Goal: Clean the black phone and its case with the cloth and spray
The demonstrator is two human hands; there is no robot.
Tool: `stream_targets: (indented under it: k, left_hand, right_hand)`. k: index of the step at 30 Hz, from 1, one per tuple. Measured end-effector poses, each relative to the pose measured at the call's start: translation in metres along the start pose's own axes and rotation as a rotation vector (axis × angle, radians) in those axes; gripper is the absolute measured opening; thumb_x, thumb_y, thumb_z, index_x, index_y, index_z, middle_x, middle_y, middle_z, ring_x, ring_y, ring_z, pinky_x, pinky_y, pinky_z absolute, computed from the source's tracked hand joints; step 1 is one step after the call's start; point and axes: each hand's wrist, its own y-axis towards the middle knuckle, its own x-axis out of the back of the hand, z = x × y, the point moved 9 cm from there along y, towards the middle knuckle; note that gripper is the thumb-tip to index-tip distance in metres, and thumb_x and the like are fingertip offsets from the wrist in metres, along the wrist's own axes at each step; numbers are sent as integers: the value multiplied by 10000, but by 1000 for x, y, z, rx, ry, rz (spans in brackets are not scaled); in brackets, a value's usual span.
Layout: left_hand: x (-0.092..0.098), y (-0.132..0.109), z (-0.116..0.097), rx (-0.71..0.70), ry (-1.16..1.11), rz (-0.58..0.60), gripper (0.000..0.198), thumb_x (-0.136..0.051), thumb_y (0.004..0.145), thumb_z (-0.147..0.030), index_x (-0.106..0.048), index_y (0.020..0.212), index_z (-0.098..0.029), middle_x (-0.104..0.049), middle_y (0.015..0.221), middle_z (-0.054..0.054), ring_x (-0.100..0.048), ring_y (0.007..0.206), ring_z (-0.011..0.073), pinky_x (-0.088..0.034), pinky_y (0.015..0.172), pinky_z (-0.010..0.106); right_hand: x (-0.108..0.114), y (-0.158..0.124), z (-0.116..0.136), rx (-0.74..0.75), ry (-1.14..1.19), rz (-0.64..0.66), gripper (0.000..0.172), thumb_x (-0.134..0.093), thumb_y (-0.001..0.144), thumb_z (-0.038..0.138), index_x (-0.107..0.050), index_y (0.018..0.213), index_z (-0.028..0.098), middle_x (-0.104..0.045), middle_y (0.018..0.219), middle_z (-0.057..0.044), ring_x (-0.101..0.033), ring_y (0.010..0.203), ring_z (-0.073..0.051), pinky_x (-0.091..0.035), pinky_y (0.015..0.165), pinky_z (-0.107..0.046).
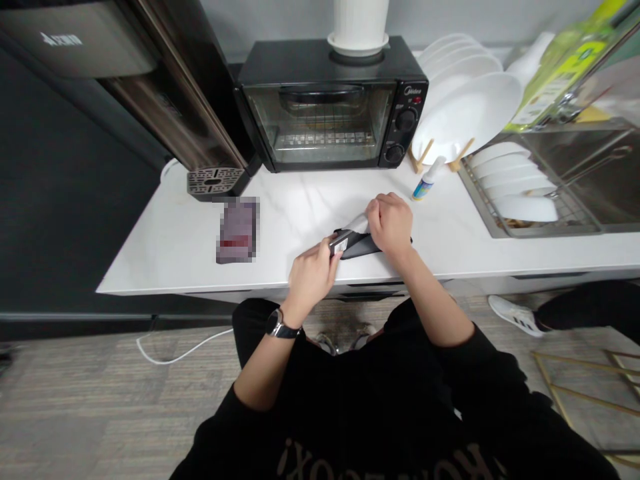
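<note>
My left hand [311,275] pinches the left end of a slim dark thing with a white label [341,246], close to the counter's front edge. I cannot tell its exact kind. Fingers curled, my right hand [393,223] is closed on a pale greyish strip [357,223] that runs between the two hands. Below the strip lies a flat black piece [361,247], partly covered by my right hand. A small white bottle with a blue and yellow label [425,181] stands just beyond my right hand.
A black toaster oven [330,123] sits behind my hands, a water dispenser [213,180] at left. A blurred purplish item [238,231] lies on the white counter [165,267]. White plates [470,110] and a sink [607,180] are at right. Another person's shoe [515,315] shows below.
</note>
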Motion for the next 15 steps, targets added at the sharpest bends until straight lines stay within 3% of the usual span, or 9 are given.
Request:
stream_targets:
  k: [2, 5, 8, 10, 15]
  left_hand:
    - [0, 0, -1, -10, 2, -6, 390, -430, 1125, -378, -576, 1366, -109, -785, 964, 128, -786, 897, 250, -543, 746, 305]
    - [-6, 0, 0, -37, 60, 35, 303, -472, 1074, -279, -646, 1251, -105, -780, 932, 133, -778, 873, 270, -556, 751, 333]
    - [-13, -2, 4, -30, 123, 91, 236, -502, 1015, -221, -687, 1095, -99, -763, 845, 139, -762, 800, 296, -557, 713, 368]
    - [-12, -2, 5, -13, 117, 81, 267, -489, 1051, -273, -683, 1100, -96, -760, 832, 141, -761, 780, 296, -551, 696, 367]
    - [0, -1, -2, -18, -8, 2, 390, -443, 1124, -373, -577, 1375, -106, -786, 968, 132, -784, 895, 250, -550, 753, 310]
  right_hand:
    - [2, -4, 14, 5, 9, -6, 409, -396, 1044, 223, -613, 698, 242, -699, 784, -84, -563, 840, -272, -392, 877, -459]
    - [-7, -18, 71, 156, 45, 62, 391, -434, 1043, 234, -648, 715, 234, -705, 777, -56, -571, 856, -253, -392, 999, -459]
    - [-17, -26, 105, 277, 39, 135, 392, -434, 1068, 269, -684, 772, 213, -708, 800, -55, -566, 830, -232, -405, 944, -422]
    - [-18, -22, 93, 277, 22, 136, 433, -403, 1092, 300, -675, 766, 213, -700, 789, -63, -565, 821, -234, -399, 906, -420]
    - [-2, 1, -8, -41, -15, 12, 490, -302, 1105, 277, -597, 716, 234, -670, 764, -94, -575, 803, -257, -387, 812, -419]
